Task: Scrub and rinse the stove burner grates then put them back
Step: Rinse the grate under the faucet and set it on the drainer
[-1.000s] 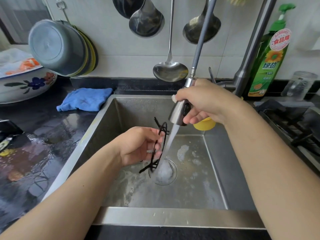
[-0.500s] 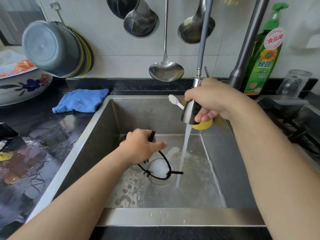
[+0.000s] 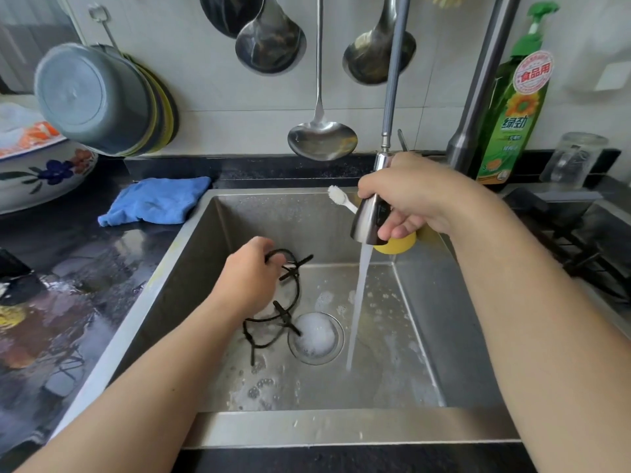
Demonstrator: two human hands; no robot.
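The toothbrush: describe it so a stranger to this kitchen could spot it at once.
Start at the steel sink and find the pull-out faucet sprayer running water over it, gripped by the right hand. The toothbrush sticks out to the left from that same hand, its head level with the sink's back rim. It is the only small white bristled thing there, unlike the metal ladles hanging above.

Blue cloth [image 3: 155, 205] beside hanging ladles [image 3: 321, 138]

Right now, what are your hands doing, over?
Left hand grips black wire burner grate in steel sink. Right hand holds chrome pull-out sprayer and white toothbrush. Stream misses grate.
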